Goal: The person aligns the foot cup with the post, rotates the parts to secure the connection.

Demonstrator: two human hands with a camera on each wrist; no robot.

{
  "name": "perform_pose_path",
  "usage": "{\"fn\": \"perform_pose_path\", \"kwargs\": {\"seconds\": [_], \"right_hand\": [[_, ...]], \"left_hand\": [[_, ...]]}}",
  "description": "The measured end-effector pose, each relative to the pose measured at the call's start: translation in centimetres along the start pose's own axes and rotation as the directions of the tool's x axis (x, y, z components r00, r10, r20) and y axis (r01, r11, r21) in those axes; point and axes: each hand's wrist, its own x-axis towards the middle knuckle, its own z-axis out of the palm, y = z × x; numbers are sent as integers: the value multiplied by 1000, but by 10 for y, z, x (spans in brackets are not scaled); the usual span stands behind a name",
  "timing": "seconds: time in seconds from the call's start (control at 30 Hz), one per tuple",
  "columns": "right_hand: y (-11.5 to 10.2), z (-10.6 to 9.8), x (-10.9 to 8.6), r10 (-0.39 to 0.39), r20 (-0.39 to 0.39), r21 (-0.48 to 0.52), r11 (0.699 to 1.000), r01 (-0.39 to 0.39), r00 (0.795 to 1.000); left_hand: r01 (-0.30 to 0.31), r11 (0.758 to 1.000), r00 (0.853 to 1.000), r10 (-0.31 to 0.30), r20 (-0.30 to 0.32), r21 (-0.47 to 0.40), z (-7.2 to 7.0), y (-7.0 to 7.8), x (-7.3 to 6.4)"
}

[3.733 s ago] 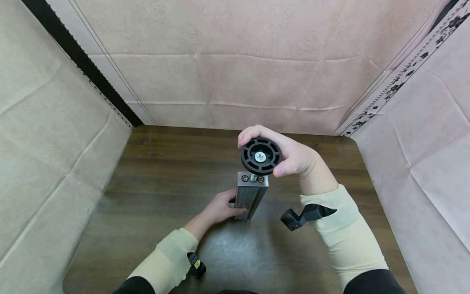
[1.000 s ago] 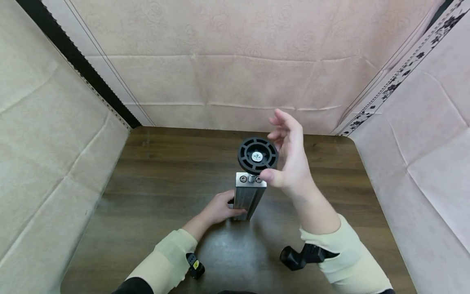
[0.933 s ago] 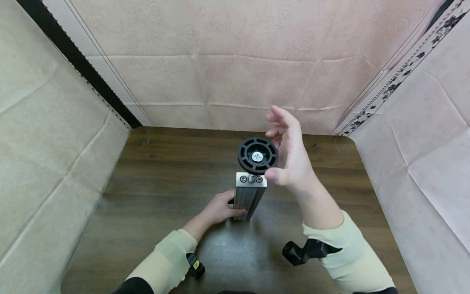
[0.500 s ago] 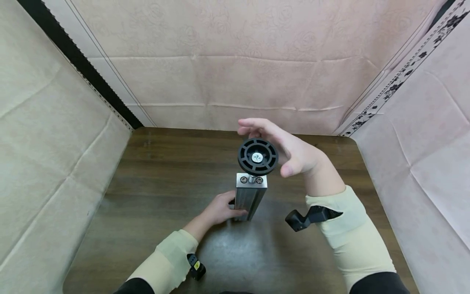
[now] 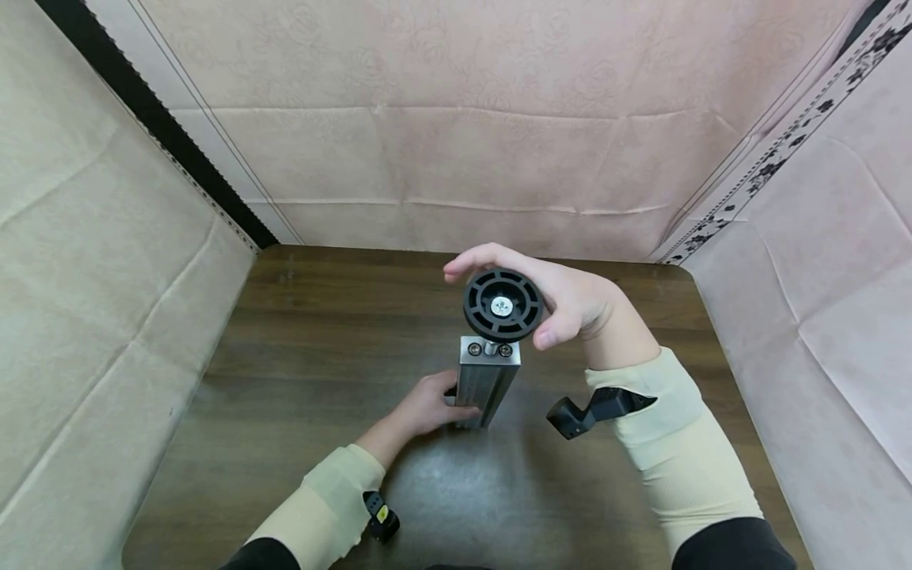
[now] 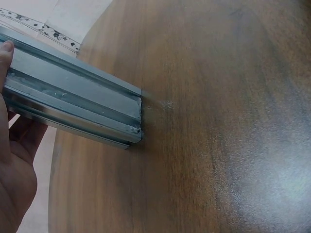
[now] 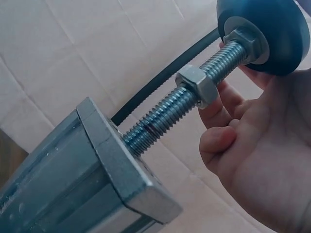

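Note:
My left hand (image 5: 431, 402) grips the lower part of an aluminium profile (image 5: 486, 388), which stands on end with its capped face up. Two screws show in that cap. In the left wrist view, the profile's grooved side (image 6: 73, 92) reaches to the wooden tabletop. A threaded rod (image 7: 160, 119) with a hex nut (image 7: 197, 86) partway along rises from the end cap (image 7: 121, 160). At its top sits a round black levelling foot (image 5: 502, 305). My right hand (image 5: 580, 305) curves round this foot, thumb at its near right edge and fingers behind it. Lower fingers curl beneath the foot in the right wrist view.
The brown wooden tabletop (image 5: 321, 317) lies under both hands. Pale patterned cloth (image 5: 456, 142) hangs behind it, with more cloth at the left (image 5: 107, 317) and right (image 5: 819, 277). Black wrist cameras (image 5: 602, 410) sit on both sleeves.
A second ago my right hand was upright at the foot's right side, fingers pointing up. It has swung left, wrapping its fingers behind the foot and bringing the thumb in. The left hand stays put.

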Motion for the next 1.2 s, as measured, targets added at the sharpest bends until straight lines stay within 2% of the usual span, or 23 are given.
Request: {"fn": "perform_pose_path", "kwargs": {"seconds": [0.17, 0.27, 0.43, 0.7, 0.97, 1.1, 1.2], "right_hand": [[2, -1, 1, -36, 12, -25, 999, 36, 999], [3, -2, 3, -64, 20, -72, 995, 65, 998], [2, -1, 4, -74, 10, -80, 994, 75, 997], [2, 7, 1, -62, -77, -37, 998, 59, 995], [3, 13, -3, -23, -129, 31, 999, 27, 991], [2, 18, -5, -9, -183, 58, 998, 19, 983], [4, 24, -7, -14, -255, 73, 997, 34, 967]], "left_hand": [[9, 1000, 1000, -9, 7, -5, 0, -1, 1], [13, 1000, 1000, -13, 8, -7, 0, -1, 1], [24, 1000, 1000, -24, 16, -6, -1, 1, 2], [35, 999, 999, -35, 24, 10, -1, 0, 1], [36, 999, 999, -36, 16, 12, 0, -1, 1], [26, 1000, 1000, -26, 12, 17, 0, 0, 1], [15, 1000, 1000, -15, 9, 20, 0, -1, 1]]}}
